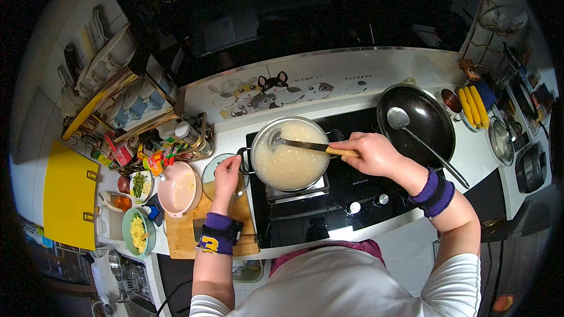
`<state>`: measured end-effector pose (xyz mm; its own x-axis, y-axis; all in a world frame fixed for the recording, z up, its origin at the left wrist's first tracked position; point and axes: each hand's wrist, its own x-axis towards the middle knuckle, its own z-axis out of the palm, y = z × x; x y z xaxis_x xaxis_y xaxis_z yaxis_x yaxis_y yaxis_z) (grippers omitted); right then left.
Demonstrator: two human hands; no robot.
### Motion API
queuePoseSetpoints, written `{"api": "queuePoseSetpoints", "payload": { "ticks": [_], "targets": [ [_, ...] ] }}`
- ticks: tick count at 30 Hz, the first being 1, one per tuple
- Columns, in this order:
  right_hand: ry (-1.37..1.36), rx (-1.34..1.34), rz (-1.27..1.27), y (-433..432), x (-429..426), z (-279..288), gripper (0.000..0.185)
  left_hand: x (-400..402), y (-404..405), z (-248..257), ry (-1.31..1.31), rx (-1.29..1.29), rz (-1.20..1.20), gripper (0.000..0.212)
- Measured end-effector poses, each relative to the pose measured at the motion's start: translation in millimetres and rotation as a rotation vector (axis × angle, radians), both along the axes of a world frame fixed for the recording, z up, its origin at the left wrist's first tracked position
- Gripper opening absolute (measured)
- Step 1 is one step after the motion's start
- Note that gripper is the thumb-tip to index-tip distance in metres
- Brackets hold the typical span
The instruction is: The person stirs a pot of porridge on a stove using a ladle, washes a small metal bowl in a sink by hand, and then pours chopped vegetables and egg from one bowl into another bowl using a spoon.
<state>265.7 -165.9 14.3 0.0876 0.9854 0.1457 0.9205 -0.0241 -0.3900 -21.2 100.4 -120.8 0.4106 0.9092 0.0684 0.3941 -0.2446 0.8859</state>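
My right hand (368, 152) grips the wooden handle of a ladle (308, 144). The ladle's bowl dips into the pale, cloudy porridge-like liquid (291, 167) on the pot's upper left side. That steel pot (253, 138) stands on the left burner and is nearly full. At the pot's left side, my left hand (226, 176) has its fingertips on the black side handle (243, 161). Beneath that hand lies a round glass lid (210, 175), partly hidden, which overlaps a wooden cutting board (185, 242).
A black wok (418, 154) with a metal turner (414, 130) sits at right, beside corn cobs (473, 105). Left are a pink basin (178, 193), a green bowl (147, 251) of yellow bits and a plate (149, 193) of chopped greens. The spice rack (194, 141) and range hood (286, 22) flank the counter's back.
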Motion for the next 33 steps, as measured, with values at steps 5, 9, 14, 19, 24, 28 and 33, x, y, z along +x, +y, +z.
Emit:
{"api": "queuePoseSetpoints", "payload": {
  "ticks": [5,9,14,19,24,28,33],
  "targets": [
    [0.001,-0.050,-0.056,-2,5,0,0.040,-2,9,-11,-0.072,-0.075,-0.008,0.032],
    [0.022,-0.121,-0.136,-7,8,1,0.037,2,12,-17,-0.158,-0.223,-0.012,0.027],
    [0.139,-0.221,-0.215,-15,5,18,0.035,6,8,-15,-0.205,-0.288,0.024,0.025],
    [0.178,-0.286,-0.242,-22,5,29,0.035,7,10,-17,-0.229,-0.300,0.037,0.024],
    [0.346,-0.556,-0.300,-17,-2,62,0.036,8,13,-15,-0.220,-0.308,0.043,0.024],
    [0.550,-0.767,-0.336,-10,3,69,0.037,6,14,-15,-0.208,-0.307,0.032,0.024],
    [0.717,-0.885,-0.294,-2,9,63,0.035,2,14,-9,-0.141,-0.302,-0.015,0.027]
  ]
}}
